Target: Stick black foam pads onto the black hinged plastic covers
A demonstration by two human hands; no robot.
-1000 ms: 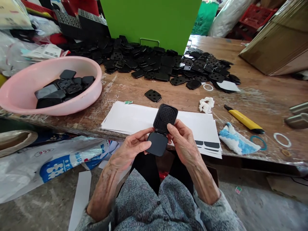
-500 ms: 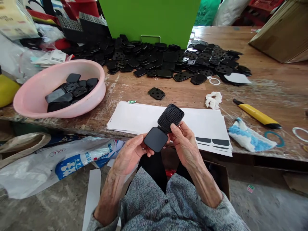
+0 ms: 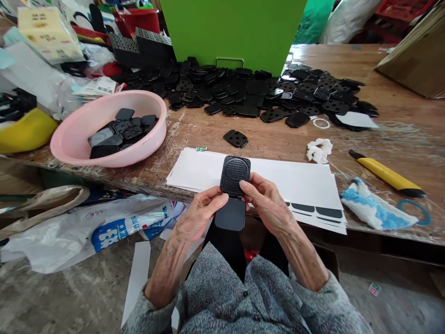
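Note:
Between both hands is a black hinged plastic case (image 3: 230,214), unfolded, with a smooth flat half toward me and a half with a round gridded pattern beyond it. My left hand (image 3: 199,214) pinches its left edge close to the hinge. On the right side my right hand (image 3: 266,199) grips it, thumb on the patterned half. Beneath the far half lies a stack of white sheets (image 3: 288,178) with black rounded shapes along its near right edge. A single black piece with holes (image 3: 236,138) rests on the table just past the sheets.
A pink basin (image 3: 69,155) with black pieces stands at left. Many black pieces (image 3: 243,95) are heaped before a green box (image 3: 232,32). To the right lie a white scrunchie (image 3: 319,150), a yellow utility knife (image 3: 385,175) and a blue-white cloth (image 3: 377,206).
The case has turned from a diagonal to nearly upright in view. My left hand has shifted from the smooth half up to the hinge area. The view has swung slightly left.

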